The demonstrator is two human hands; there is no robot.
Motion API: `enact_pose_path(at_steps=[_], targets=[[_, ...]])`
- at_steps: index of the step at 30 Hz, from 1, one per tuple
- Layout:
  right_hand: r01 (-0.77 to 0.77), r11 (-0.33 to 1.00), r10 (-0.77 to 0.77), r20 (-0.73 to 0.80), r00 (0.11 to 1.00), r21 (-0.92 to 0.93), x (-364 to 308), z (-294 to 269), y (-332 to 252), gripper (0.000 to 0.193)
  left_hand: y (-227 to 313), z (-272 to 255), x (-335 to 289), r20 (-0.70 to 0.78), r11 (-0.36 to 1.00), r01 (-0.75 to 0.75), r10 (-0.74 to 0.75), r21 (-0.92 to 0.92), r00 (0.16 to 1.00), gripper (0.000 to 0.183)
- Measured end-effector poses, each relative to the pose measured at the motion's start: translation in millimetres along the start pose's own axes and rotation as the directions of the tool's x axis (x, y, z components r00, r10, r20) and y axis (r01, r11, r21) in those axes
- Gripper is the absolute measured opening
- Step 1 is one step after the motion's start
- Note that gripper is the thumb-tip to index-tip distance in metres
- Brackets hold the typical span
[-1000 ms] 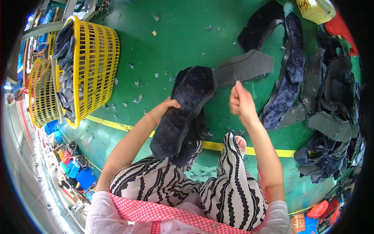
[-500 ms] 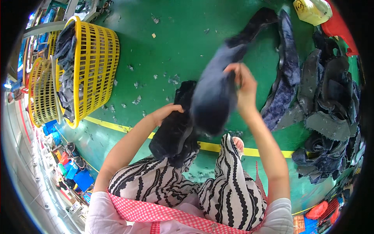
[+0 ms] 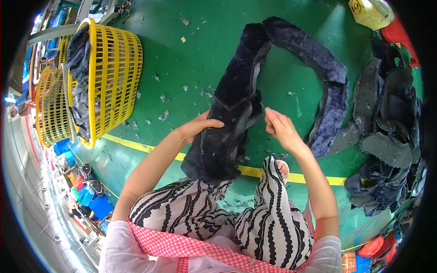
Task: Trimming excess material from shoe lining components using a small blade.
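My left hand (image 3: 203, 126) grips the side of a dark navy plush fabric piece (image 3: 218, 141), thumb on top and fingers beneath. The piece lies over my left knee, with another layer showing along its right edge. From its far end a strip of joined plush pieces (image 3: 241, 68) reaches away over the floor, bends at the top and curves back on the right (image 3: 334, 104). A stitched seam shows along the near piece. Just right of the fabric and apart from it, my right hand (image 3: 283, 131) is closed with curled fingers; whatever may be in them is hidden.
A yellow slatted basket (image 3: 119, 77) filled with grey-blue fabric stands at the left, another yellow basket (image 3: 49, 107) behind it. At the right lies a heap of dark fabric pieces (image 3: 387, 132). A yellowish plastic container (image 3: 371, 14) stands beyond. Lint scraps dot the green floor (image 3: 182, 59).
The plush piece in my right hand has come down onto the one on my knee, and that hand has let go. The strip has shifted into a wide arch on the floor.
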State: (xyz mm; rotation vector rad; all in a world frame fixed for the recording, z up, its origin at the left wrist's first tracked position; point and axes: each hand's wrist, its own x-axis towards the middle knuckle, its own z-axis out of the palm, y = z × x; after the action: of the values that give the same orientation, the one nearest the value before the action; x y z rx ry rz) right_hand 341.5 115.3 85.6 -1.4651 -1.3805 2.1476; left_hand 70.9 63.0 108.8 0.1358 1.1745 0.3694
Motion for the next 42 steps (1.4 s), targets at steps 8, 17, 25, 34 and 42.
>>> enact_pose_path(at_steps=[8,17,25,34,42], targets=[[0.020,0.991,-0.007,0.102,0.995,-0.130,26,2,-13,0.050,-1,-5,-5,-0.039,0.995,-0.002,0.006,0.103,0.999,0.073],[-0.005,0.974,0.001,-0.019,1.000,-0.227,16,-10,-17,0.049,1,1,-8,-0.052,0.992,-0.052,0.058,0.118,0.997,0.073],[-0.002,0.972,0.016,0.060,0.998,-0.233,32,-9,-7,0.056,-3,-3,-8,-0.013,0.981,-0.077,0.081,0.178,0.997,0.076],[0.075,0.888,-0.311,-0.473,0.824,-0.453,129,-8,-18,0.043,-11,18,9,-0.003,0.964,-0.055,0.058,0.262,0.998,0.072],[0.210,0.975,-0.196,-0.154,0.968,0.080,5,51,-38,0.042,-5,-12,13,-0.110,0.981,-0.086,0.067,-0.177,0.992,0.062]])
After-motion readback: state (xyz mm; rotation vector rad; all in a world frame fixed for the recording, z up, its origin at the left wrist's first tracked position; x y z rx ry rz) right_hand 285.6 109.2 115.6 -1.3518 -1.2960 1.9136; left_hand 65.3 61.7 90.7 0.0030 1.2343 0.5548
